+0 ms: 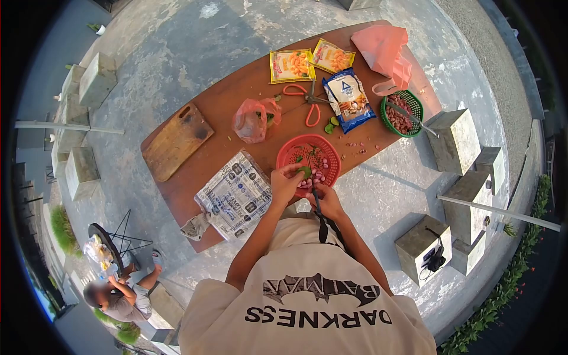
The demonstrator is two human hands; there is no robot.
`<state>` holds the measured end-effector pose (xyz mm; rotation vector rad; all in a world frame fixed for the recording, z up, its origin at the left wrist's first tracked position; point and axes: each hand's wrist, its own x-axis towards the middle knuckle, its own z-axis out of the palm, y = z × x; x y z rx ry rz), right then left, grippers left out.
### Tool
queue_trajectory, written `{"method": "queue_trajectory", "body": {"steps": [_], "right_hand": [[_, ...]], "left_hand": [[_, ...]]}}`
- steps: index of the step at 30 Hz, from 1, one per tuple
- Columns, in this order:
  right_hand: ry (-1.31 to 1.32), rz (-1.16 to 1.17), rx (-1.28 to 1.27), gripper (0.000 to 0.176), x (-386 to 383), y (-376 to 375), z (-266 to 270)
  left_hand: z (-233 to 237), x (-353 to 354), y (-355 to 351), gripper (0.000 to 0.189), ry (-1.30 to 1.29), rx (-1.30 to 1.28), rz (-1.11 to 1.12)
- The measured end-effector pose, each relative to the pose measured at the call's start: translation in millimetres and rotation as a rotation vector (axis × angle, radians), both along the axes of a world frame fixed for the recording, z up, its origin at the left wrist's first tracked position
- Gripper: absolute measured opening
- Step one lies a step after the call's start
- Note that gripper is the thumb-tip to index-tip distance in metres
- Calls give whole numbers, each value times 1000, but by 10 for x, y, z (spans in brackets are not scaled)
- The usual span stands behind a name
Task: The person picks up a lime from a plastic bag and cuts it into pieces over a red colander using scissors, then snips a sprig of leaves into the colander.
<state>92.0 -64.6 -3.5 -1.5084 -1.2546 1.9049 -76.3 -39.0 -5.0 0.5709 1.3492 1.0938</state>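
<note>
My left hand [286,181] is over the near left rim of a red plastic basket [284,147], its fingers pinched at a green leaf [306,171]. My right hand [327,200] is at the basket's near edge with its fingers curled in; what they hold, if anything, I cannot make out. Small pinkish shallots [320,176] lie inside the basket, mostly on its right side, along with some green sprigs. A dark strap [323,228] hangs down in front of my shirt and crosses the view beside my right hand.
The brown table [195,148] bears a cutting board [177,142], a wrapped printed pack [234,192], pink plastic bags [255,121], red-handled scissors [312,106], food packets [349,100] and a green basket [386,118] of reddish pieces. Concrete stools [455,142] surround it. Another person [127,305] sits lower left.
</note>
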Motion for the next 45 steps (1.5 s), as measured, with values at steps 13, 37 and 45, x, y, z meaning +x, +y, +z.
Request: {"method": "queue_trajectory", "body": {"steps": [13,37,45], "right_hand": [[27,-17,-17,26,29,-53,-111],[-16,35,-19,25,76,-17,-163],[-9,8,-39,26,44,1,-160]], "left_hand": [[-8,3,30,26,18,-15,-7],[-127,41,63,27,12,10,18],[-72,34,52,27,11,1,9]]}}
